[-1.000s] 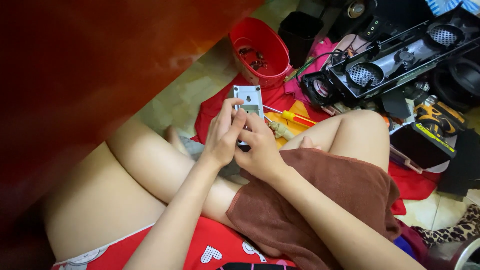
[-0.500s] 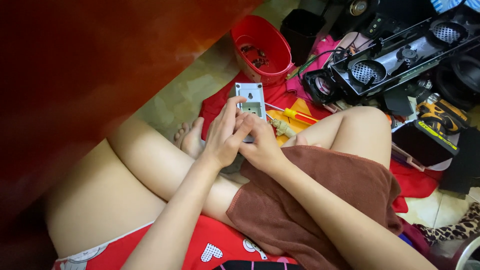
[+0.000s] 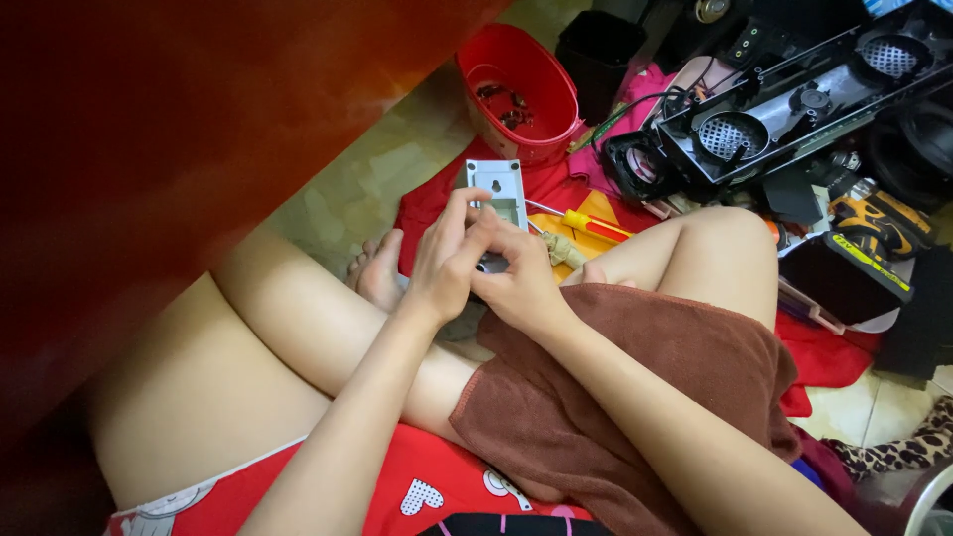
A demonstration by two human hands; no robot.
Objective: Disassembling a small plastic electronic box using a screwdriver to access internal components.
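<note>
One red bowl (image 3: 521, 89), one screwdriver (image 3: 586, 224), one grey plate (image 3: 493, 189), two hands (image 3: 486, 266).

Grey plate (image 3: 493, 195) in my fingers (image 3: 467, 213). Red bowl (image 3: 520, 91). Red cloth (image 3: 556, 189) on floor. Screwdriver (image 3: 594, 226) yellow and red. Brown towel (image 3: 645, 397) over thigh. Black speaker frame (image 3: 794, 99). Shorts (image 3: 437, 491) red, white hearts.

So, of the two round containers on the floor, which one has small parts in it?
The red plastic bowl, with dark bits lying inside; the black pot beside it shows only a dark interior.
</note>
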